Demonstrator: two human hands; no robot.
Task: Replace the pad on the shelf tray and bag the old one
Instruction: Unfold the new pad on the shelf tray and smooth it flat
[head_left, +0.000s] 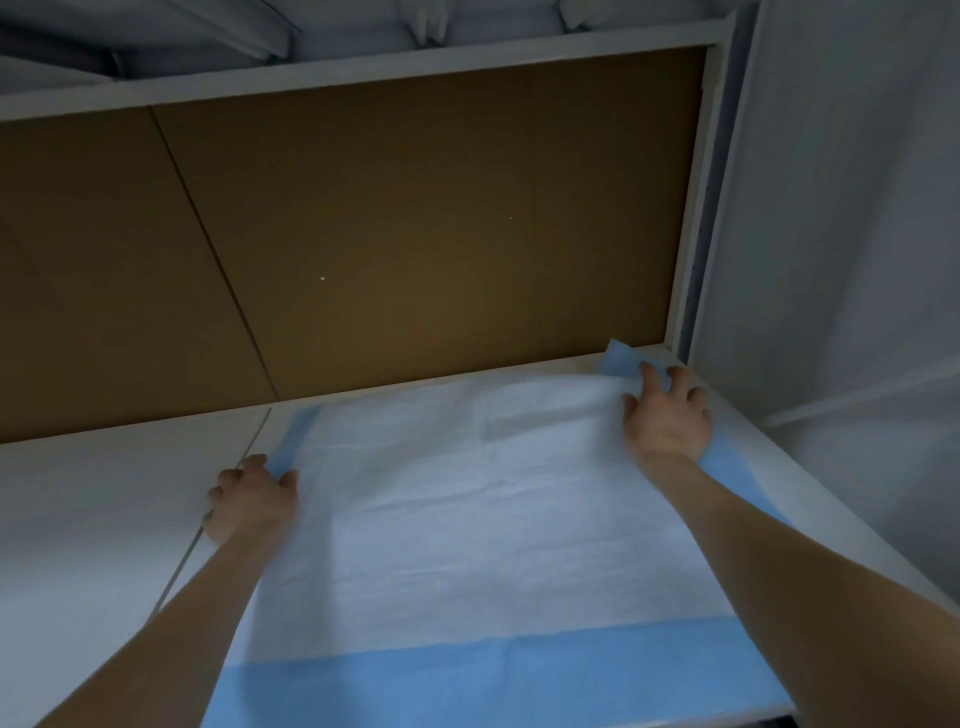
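The blue-bordered pad (467, 519) lies spread on the white shelf tray (104, 493). The left hand (249, 501) pinches its left edge with curled fingers (228, 477). The right hand (667, 421) sets bent fingers on the raised far-right corner; I cannot tell if they grip.

The pad (467, 509) between the left hand (252, 501) and right hand (667, 415) is white, bordered light blue. Shelf tray (104, 493) left of it is white; back panel (415, 234) beyond is brown.
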